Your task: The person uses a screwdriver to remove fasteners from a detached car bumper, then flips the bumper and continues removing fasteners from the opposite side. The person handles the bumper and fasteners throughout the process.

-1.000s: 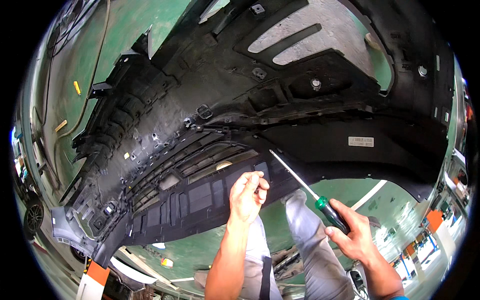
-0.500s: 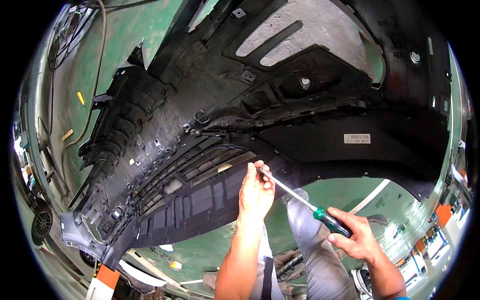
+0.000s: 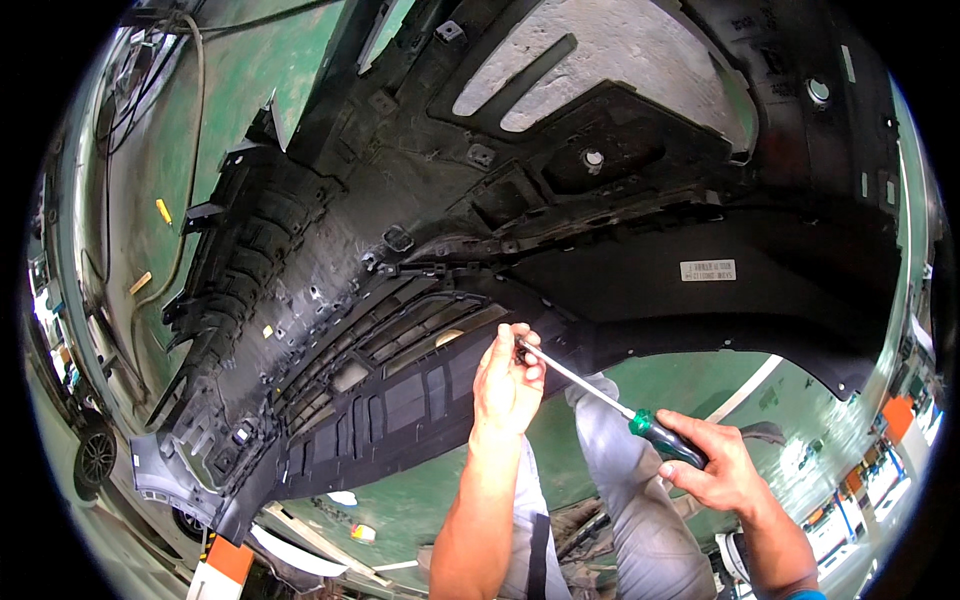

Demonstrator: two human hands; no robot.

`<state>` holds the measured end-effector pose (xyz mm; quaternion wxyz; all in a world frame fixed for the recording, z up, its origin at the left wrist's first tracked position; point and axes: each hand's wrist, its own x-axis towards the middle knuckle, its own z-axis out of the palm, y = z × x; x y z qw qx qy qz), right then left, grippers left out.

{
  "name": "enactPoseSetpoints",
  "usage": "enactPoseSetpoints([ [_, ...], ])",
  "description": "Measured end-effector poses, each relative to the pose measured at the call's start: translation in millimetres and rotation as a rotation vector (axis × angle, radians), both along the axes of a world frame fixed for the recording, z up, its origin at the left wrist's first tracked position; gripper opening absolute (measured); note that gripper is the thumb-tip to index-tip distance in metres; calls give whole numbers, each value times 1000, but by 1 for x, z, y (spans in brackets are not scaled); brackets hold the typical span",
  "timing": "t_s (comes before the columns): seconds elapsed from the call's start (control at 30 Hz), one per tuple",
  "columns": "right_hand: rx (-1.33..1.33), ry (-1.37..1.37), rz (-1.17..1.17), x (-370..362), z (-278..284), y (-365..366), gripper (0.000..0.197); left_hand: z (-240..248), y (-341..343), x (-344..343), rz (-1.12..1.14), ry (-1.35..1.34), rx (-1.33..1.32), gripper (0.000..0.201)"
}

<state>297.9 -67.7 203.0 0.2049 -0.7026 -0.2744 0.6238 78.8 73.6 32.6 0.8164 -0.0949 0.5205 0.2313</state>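
Inner face of a black bumper cover (image 3: 560, 260), lower edge. The right hand (image 3: 722, 470) grips a green-handled screwdriver (image 3: 610, 397), fingers clamped on its handle; the left hand (image 3: 507, 378) pinches the blade's tip at a fastener. Prying appears under way; levering calls for steady tip guidance.

Both of my forearms come up from the lower edge bare, no sleeves and no gloves on the left hand (image 3: 507, 380) or the right hand (image 3: 722, 470). At the right wrist I can just make out a sliver of blue at the frame's rim. Below, I wear grey trousers (image 3: 625, 480) with a dark strap (image 3: 538, 555) hanging down over them.
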Motion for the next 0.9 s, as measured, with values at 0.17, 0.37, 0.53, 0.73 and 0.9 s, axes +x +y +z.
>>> enactPoseSetpoints([
  [0.17,60,-94,65,2,-4,-4,57,0,2,-1,-62,7,41,29],
  [0.37,86,-248,230,1,-5,4,56,0,5,3,-160,100,17,29],
  [0.53,147,-222,170,-3,-10,17,59,-19,10,10,-125,162,-41,26],
  [0.73,183,-344,206,-26,-34,54,59,-86,24,27,-36,245,-72,22],
  [0.9,161,-486,299,-43,-62,77,57,-126,38,38,-71,320,-109,21],
])
